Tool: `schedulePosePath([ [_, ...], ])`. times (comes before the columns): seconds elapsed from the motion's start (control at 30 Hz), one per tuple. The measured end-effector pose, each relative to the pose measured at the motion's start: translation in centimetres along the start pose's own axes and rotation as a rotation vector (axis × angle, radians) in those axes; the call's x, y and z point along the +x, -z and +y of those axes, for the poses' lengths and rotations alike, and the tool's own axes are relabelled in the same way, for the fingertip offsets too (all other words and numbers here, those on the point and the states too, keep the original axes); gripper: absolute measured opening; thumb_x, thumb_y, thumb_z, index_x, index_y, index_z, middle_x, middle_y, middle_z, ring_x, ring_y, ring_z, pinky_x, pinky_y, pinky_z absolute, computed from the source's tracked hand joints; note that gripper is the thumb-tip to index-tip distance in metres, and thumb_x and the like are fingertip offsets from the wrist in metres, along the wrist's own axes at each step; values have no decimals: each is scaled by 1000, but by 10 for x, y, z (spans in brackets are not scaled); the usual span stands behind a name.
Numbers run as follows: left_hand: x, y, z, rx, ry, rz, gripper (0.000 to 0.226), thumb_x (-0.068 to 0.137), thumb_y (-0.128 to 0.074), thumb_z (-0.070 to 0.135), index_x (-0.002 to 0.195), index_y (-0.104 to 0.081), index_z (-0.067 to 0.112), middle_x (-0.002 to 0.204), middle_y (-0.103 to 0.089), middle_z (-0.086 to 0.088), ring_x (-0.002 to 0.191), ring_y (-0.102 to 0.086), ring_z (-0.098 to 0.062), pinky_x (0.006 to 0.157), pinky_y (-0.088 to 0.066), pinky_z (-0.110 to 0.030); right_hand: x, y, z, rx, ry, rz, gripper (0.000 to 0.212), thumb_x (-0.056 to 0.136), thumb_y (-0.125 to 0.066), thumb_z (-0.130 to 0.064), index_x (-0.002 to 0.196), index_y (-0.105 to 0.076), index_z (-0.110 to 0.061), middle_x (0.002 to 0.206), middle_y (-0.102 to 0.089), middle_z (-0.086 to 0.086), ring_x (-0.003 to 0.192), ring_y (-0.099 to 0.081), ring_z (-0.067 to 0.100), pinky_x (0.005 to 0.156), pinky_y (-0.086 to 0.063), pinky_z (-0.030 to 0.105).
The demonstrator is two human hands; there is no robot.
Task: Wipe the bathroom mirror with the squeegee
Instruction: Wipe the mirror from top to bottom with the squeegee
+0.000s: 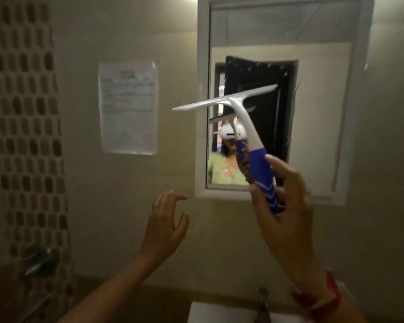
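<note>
A white-framed mirror (313, 66) hangs on the beige wall at the upper right. My right hand (287, 197) grips the blue-and-white handle of a squeegee (238, 106). Its white blade is raised and tilted, right end higher, in front of the mirror's lower left part; I cannot tell whether the blade touches the glass. My left hand (166, 220) hovers lower left of the mirror with its fingers spread and nothing in it. The mirror reflects a person in a green top, a white headset and a dark open doorway.
A laminated paper notice (128, 108) is stuck to the wall left of the mirror. A strip of brown mosaic tiles (26, 113) runs down the far left. A metal tap fitting (39, 259) sticks out at lower left. A white basin (219, 313) with a faucet (264, 304) lies below.
</note>
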State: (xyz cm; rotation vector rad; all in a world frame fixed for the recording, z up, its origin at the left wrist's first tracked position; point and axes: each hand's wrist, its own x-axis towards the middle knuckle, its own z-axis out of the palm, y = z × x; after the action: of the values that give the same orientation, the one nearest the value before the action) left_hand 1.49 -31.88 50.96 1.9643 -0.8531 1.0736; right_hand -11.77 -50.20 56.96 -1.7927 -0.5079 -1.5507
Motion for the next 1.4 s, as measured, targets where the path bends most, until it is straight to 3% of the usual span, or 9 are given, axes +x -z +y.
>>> schedulePosePath([
  [0.17, 78, -3, -1, 46, -5, 97, 33, 82, -48, 28, 112, -53, 13, 113, -53, -7, 112, -45, -27, 96, -37, -40, 73, 25, 6, -73, -14, 149, 47, 87, -58, -12, 130, -42, -21, 117, -48, 0, 83, -61, 10, 59, -51, 10],
  [0.27, 120, -13, 0, 24, -14, 133, 33, 86, -52, 27, 116, -49, 12, 117, -51, -9, 111, -44, -26, 90, -36, -36, 109, 22, 17, -76, -68, 194, 48, 89, -54, -9, 131, -39, -27, 125, -48, 6, 87, -61, 19, 61, -48, 17],
  [0.37, 155, -26, 4, -40, -25, 170, 49, 86, -43, 43, 125, -42, 13, 126, -46, -9, 115, -42, -24, 90, -35, -35, 139, 10, 31, -80, -60, 206, 45, 91, -51, -10, 131, -37, -27, 129, -45, 6, 85, -59, 20, 58, -48, 13],
  [0.5, 196, -43, 5, -126, -49, 234, 57, 90, -36, 47, 141, -27, 21, 145, -34, -7, 130, -33, -24, 102, -31, -45, 167, -15, 44, -215, 18, 272, 48, 94, -49, -14, 138, -32, -18, 127, -43, 6, 94, -57, 20, 71, -54, 31],
  [0.6, 217, -58, -2, -152, -64, 252, 55, 93, -28, 41, 145, -17, 27, 151, -25, -5, 140, -19, -24, 110, -17, -48, 185, -28, 55, -293, 74, 323, 48, 94, -48, -15, 139, -32, -16, 125, -45, 8, 92, -50, 4, 76, -47, 14],
  [0.73, 222, -75, -13, -175, -88, 319, 49, 95, -19, 39, 143, -15, 33, 150, -29, -2, 141, -11, -16, 112, -7, -44, 201, -42, 63, -352, 117, 356, 47, 94, -49, -16, 139, -33, -15, 128, -45, 13, 103, -45, 5, 77, -40, 5],
  [0.97, 223, -82, -19, -154, -107, 389, 48, 96, -19, 36, 144, -21, 31, 148, -34, -1, 140, -13, -15, 112, -8, -42, 217, -69, 68, -331, 139, 401, 45, 94, -48, -14, 138, -36, -13, 128, -48, 16, 106, -45, 12, 87, -45, 24],
  [1.17, 222, -81, -17, -179, -107, 394, 47, 96, -26, 30, 143, -21, 32, 148, -34, -1, 140, -15, -16, 112, -12, -43, 222, -86, 75, -291, 110, 408, 46, 94, -48, -14, 139, -36, -16, 123, -49, 15, 108, -52, 21, 83, -43, 14],
  [1.4, 220, -81, -15, -171, -103, 414, 48, 95, -21, 34, 143, -25, 30, 146, -38, -1, 139, -16, -15, 110, -13, -42, 224, -94, 74, -260, 102, 368, 48, 96, -45, -14, 142, -31, -19, 119, -47, 15, 104, -58, 26, 89, -53, 38],
])
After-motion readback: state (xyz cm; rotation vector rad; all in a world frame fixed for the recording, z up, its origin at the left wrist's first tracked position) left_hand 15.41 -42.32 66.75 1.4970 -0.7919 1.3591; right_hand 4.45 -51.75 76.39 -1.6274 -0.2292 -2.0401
